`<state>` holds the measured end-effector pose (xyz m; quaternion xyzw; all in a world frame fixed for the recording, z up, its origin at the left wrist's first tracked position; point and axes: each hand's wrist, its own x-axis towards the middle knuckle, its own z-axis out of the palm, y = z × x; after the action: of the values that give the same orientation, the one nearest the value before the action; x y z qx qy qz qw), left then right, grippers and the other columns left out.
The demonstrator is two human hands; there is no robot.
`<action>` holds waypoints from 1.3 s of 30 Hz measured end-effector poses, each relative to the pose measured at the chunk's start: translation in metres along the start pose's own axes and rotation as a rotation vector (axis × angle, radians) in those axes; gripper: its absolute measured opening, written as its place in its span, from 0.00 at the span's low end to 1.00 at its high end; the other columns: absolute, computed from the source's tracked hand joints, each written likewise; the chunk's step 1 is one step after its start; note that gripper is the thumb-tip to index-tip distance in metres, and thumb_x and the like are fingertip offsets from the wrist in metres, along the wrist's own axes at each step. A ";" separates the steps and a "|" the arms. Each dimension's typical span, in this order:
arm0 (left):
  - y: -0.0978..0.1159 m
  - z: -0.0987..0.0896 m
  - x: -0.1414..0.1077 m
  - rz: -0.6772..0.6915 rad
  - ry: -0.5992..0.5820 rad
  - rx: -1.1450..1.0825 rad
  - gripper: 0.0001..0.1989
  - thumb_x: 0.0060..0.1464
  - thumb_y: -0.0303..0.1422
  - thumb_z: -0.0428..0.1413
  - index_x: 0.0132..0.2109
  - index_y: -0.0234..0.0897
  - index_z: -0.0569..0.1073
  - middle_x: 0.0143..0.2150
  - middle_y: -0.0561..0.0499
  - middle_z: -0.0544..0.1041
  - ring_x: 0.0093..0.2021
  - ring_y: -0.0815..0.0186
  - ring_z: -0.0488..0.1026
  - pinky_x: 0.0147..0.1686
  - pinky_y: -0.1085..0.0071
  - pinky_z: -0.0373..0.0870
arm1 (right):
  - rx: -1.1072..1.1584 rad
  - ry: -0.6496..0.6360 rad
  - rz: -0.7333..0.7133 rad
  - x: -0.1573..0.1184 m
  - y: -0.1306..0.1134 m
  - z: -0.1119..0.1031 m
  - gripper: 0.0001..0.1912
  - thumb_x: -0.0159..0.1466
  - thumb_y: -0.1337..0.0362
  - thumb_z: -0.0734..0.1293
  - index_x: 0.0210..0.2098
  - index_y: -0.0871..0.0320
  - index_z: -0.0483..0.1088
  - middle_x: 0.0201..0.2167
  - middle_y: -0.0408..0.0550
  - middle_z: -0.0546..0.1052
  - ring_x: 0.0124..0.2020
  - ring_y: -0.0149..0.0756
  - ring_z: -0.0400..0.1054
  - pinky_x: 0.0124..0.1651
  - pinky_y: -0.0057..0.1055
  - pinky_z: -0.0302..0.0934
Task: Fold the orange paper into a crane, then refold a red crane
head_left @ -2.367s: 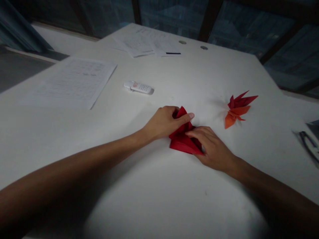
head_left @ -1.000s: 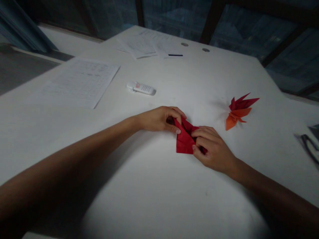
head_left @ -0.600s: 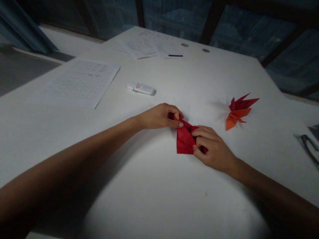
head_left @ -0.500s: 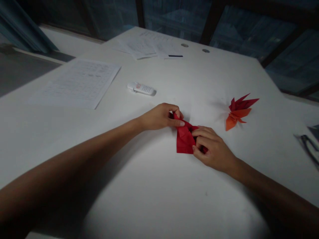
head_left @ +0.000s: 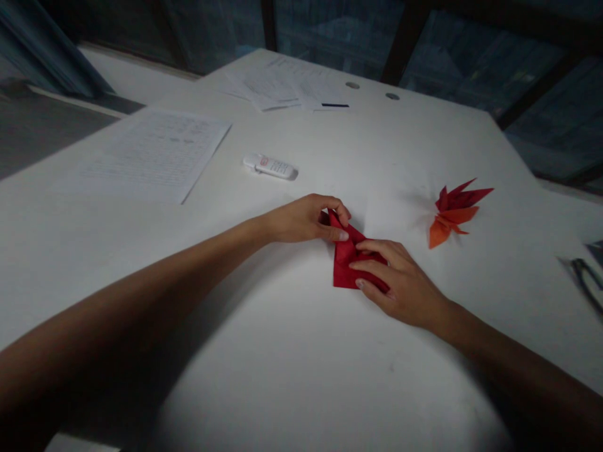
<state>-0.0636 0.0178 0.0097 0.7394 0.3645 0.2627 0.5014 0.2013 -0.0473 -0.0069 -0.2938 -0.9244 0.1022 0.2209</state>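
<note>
A partly folded sheet of red paper (head_left: pixel 345 256) lies on the white table in front of me. My left hand (head_left: pixel 325 220) pinches its upper left corner between thumb and fingers, lifting that edge a little. Across the right side of the paper rests my right hand (head_left: pixel 393 279), its fingers stretched out and apart, the tips pressing on the folded surface. Part of the paper is hidden under the right hand. To the right stand folded paper cranes, a red one (head_left: pixel 459 198) and an orange one (head_left: pixel 443 229), touching each other.
A white remote-like device (head_left: pixel 270 166) lies beyond my left hand. Printed sheets (head_left: pixel 155 154) are at the left, with more papers (head_left: pixel 264 88) and a dark pen-like strip (head_left: pixel 335 105) at the back. Dark-handled scissors (head_left: pixel 586 279), partly cut off, lie at the right edge.
My right hand's fingers have uncurled and spread out flatter over the paper, and the raised fold beneath them lies lower. The left hand keeps its pinch on the corner.
</note>
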 end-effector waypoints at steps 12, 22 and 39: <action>0.016 -0.019 -0.005 0.140 -0.260 0.330 0.10 0.56 0.28 0.63 0.44 0.47 0.85 0.61 0.48 0.73 0.60 0.61 0.73 0.52 0.73 0.71 | 0.027 0.007 0.004 0.000 0.004 0.003 0.11 0.68 0.63 0.68 0.50 0.54 0.72 0.53 0.55 0.78 0.54 0.50 0.72 0.59 0.54 0.66; 0.012 -0.018 -0.005 0.112 -0.175 0.357 0.11 0.56 0.39 0.63 0.31 0.36 0.78 0.58 0.46 0.74 0.47 0.64 0.76 0.46 0.70 0.68 | 0.091 0.003 0.046 -0.001 0.003 0.002 0.05 0.67 0.69 0.67 0.38 0.54 0.67 0.52 0.54 0.78 0.53 0.46 0.72 0.58 0.53 0.67; -0.005 -0.002 -0.002 0.045 0.147 0.110 0.32 0.54 0.38 0.64 0.63 0.41 0.63 0.59 0.42 0.72 0.32 0.72 0.71 0.35 0.70 0.70 | -0.037 -0.083 -0.034 -0.001 0.001 0.000 0.22 0.70 0.59 0.67 0.63 0.55 0.71 0.62 0.57 0.74 0.60 0.52 0.69 0.61 0.56 0.64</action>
<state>-0.0680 0.0181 0.0054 0.7525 0.3977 0.3069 0.4260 0.2025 -0.0469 -0.0075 -0.2775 -0.9393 0.0934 0.1786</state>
